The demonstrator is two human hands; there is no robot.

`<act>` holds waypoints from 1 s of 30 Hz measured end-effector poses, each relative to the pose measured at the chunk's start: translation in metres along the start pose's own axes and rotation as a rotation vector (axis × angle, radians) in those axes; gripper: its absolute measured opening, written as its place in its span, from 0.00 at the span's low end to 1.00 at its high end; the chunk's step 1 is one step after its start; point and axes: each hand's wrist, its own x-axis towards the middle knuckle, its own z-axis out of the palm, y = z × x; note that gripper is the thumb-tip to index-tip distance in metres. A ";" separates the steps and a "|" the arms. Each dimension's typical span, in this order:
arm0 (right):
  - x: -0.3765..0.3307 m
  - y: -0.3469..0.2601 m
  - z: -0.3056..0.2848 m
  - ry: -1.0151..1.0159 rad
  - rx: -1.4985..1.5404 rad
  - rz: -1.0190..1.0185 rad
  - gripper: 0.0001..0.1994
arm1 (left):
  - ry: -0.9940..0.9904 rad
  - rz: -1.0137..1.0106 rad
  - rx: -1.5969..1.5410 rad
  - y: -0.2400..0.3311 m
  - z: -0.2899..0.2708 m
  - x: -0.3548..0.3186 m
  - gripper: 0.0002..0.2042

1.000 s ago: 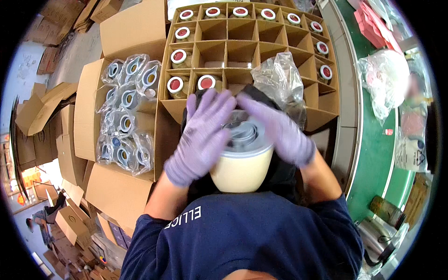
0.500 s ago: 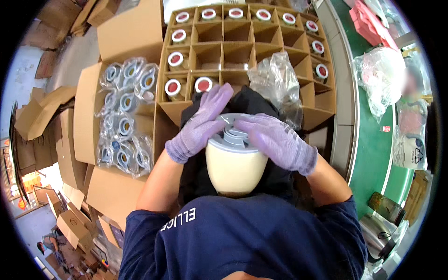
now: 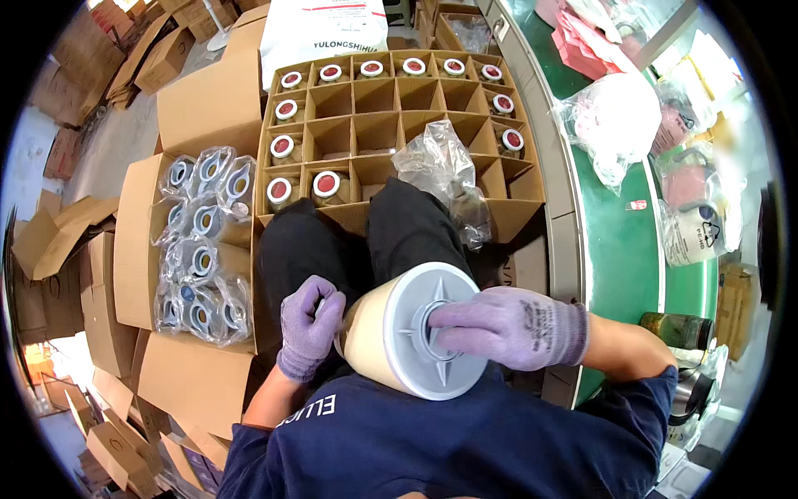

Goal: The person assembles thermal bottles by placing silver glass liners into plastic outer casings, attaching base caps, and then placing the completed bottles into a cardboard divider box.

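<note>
A cream, tapering container point(image 3: 366, 339) lies tilted across my lap, its wide end turned to the right. That end carries a round grey end piece point(image 3: 446, 376) with ribs and a raised ring in the middle. My right hand point(image 3: 515, 328), in a purple glove, has its fingers pressed together at the ring; their tips are partly hidden inside it. At the narrow end, my left hand point(image 3: 310, 328), also gloved, is closed with curled fingers against the container's edge. Exactly what part it grips is partly hidden.
Ahead stands a divided carton point(image 3: 378, 133) with several red-and-white-topped glass pieces and a crumpled clear bag point(image 3: 440, 162). An open box point(image 3: 137, 241) of bagged grey parts point(image 3: 204, 220) is at the left. A green bench point(image 3: 611, 274) runs along the right.
The container has tipped from upright onto its side, grey end rightward. My left hand moved down to its narrow end; my right hand moved from lying over the grey end piece to its ring.
</note>
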 end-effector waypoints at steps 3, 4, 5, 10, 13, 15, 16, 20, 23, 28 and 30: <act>0.021 -0.008 0.005 -0.244 -0.016 0.009 0.17 | -0.085 0.193 0.179 -0.013 -0.013 -0.012 0.06; 0.025 0.000 0.009 -0.217 -0.041 -0.085 0.17 | -0.123 0.227 0.192 -0.013 -0.017 -0.016 0.06; 0.024 0.013 0.016 -0.197 -0.066 -0.178 0.17 | -0.121 0.216 0.195 -0.021 -0.017 -0.022 0.06; 0.053 0.028 0.017 -0.271 -0.095 -0.357 0.15 | -0.150 0.173 0.112 -0.045 -0.026 -0.033 0.08; 0.057 0.032 0.023 -0.316 -0.061 -0.301 0.14 | -0.104 0.062 0.093 -0.041 -0.025 -0.037 0.11; 0.052 0.032 0.033 -0.356 0.059 -0.073 0.10 | -0.090 0.009 0.069 -0.044 -0.025 -0.042 0.10; 0.054 0.033 0.036 -0.340 0.121 0.065 0.10 | -0.043 -0.067 0.032 -0.047 -0.023 -0.044 0.10; 0.085 0.072 0.030 -0.110 0.096 0.183 0.17 | 0.104 -0.384 -0.264 -0.061 -0.014 -0.059 0.10; 0.119 0.163 -0.002 0.058 -0.095 1.007 0.32 | 0.040 -0.567 -0.446 -0.032 -0.014 -0.058 0.10; 0.092 0.268 0.043 0.568 0.380 1.133 0.13 | 0.385 0.165 0.096 -0.030 -0.089 0.024 0.20; 0.136 0.215 0.038 0.846 0.743 0.491 0.08 | 0.161 -0.106 -0.205 -0.018 -0.084 0.094 0.25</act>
